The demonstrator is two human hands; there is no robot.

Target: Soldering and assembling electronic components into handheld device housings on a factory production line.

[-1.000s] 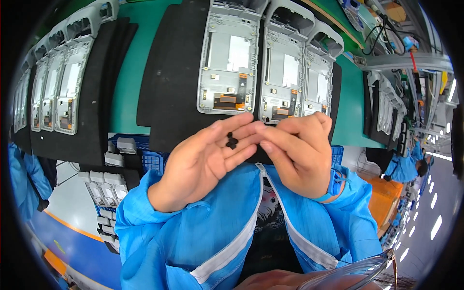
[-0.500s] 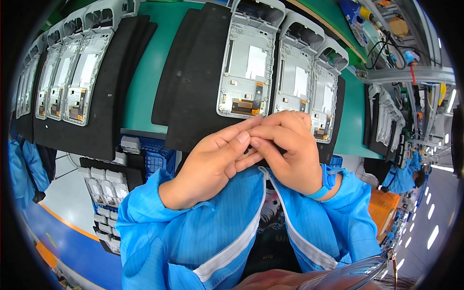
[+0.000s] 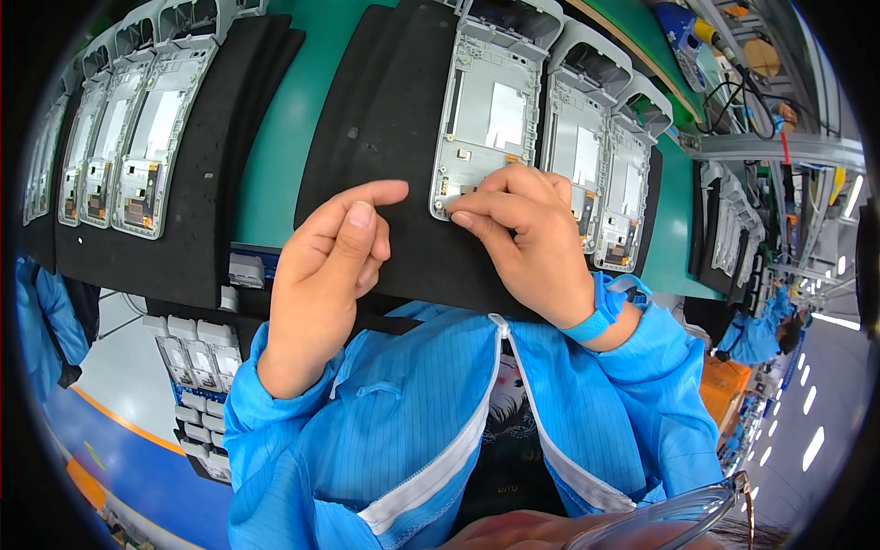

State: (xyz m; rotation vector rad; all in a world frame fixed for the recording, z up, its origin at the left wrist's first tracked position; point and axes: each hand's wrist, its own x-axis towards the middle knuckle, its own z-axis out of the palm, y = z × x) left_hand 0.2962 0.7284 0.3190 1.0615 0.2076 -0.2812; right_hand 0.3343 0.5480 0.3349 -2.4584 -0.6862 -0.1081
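Observation:
A grey plastic device housing (image 3: 467, 124) lies open side up on a black foam mat (image 3: 385, 119), showing a white rectangle and small orange and dark parts inside. At its lower left corner is my right hand (image 3: 536, 234), with thumb and forefinger pinched together. What they hold, if anything, is too small to make out. The hand covers the housing's lower right part. My left hand (image 3: 325, 266) hovers over the mat's near edge, left of the housing. Its index finger points right, the thumb is raised and the other fingers are loosely bent; nothing shows in it.
Two similar grey housings (image 3: 576, 137) stand in line to the right. Another black mat (image 3: 197, 183) with several housings (image 3: 151, 137) lies left, across a green tabletop strip (image 3: 275, 156). Below the table edge, more grey parts (image 3: 197, 353) sit stacked. A metal frame (image 3: 779, 147) rises at right.
My hands, together before at the table's near edge, have come apart. The right has moved up onto the housing's lower corner; the left has drawn away to the left.

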